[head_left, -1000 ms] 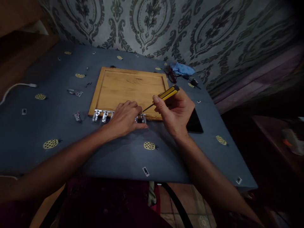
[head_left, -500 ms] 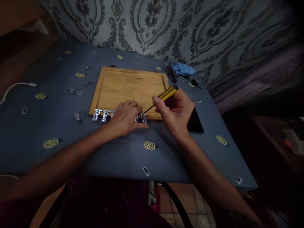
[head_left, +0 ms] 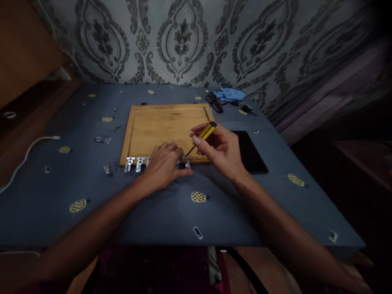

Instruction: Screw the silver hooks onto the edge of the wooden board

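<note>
Step in hand looks like screw work on a hinge at the board's front edge. Right hand (head_left: 222, 151) grips a yellow-black screwdriver (head_left: 208, 130), pinched between thumb and fingers, shaft slanting down to the hinge (head_left: 188, 164) at the right end of the row. Tip looks to be on it; can't tell from here if it's seated in a screw head.

Left hand (head_left: 163, 165) lies over the middle of the row, fingers curled on the edge, thumb stretched toward that same hinge. Bracing, I'd say; whether it clasps any metal is hidden under the palm. Wooden board (head_left: 168, 124) lies flat on the table (head_left: 147, 228), a couple of hinges (head_left: 134, 163) showing left of the hand.

Two loose pieces of hardware, a near one (head_left: 107, 168) and a far one (head_left: 103, 140), lie left of the board, small screws (head_left: 116, 128) just beyond. Black flat panel (head_left: 249, 152) sits right, partly behind the right hand.

Next move calls for tip square in the screw, steady downward push, wrist turning, left hand stopping the hinge from skewing. Slipping toward the left fingers is the risk.
</note>
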Tool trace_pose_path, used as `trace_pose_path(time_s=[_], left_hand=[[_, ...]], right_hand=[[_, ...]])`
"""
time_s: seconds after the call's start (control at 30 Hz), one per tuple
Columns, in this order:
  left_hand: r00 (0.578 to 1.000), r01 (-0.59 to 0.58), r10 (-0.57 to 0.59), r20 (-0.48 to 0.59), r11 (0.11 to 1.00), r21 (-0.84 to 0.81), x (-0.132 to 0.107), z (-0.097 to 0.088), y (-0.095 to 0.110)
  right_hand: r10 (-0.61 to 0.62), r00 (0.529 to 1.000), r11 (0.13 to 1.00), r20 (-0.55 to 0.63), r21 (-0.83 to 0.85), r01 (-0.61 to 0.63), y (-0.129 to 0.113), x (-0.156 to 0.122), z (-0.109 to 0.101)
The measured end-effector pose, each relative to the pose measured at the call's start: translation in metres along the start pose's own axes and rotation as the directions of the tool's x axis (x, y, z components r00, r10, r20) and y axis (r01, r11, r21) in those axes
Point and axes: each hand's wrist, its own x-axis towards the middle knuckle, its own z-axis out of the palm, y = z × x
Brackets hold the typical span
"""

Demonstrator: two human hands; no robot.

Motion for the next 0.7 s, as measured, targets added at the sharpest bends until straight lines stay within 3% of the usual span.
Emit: trace_pose_path(time_s=[0.13, 0.37, 0.5, 0.7], left_hand=[[1.0, 0.004, -0.004, 0.004, 0.999, -0.036, 0.001, -0.002, 0.001], [0.99, 0.134, -0.125, 0.065, 0.978, -0.158, 0.003, -0.002, 0.01], [0.983, 0.181, -0.17, 0.075, 0.967, -0.179, 0.008, 0.011, 0.005], [0.987, 0.149, -0.136, 0.08, 0.969, -0.195, 0.019, 0.031, -0.011]], right_hand=[[0.024, 0.995, 0.999, 0.096, 0.025, -0.027, -0.007, 0.001, -0.005], [0.07, 0.991, 0.997, 0.113, -0.021, -0.068, -0.011, 0.003, -0.008], [0.096, 0.99, 0.995, 0.108, 0.032, -0.1, -0.009, 0.005, -0.008], [0.132, 0.985, 0.984, 0.112, 0.104, -0.144, -0.006, 0.006, -0.006]])
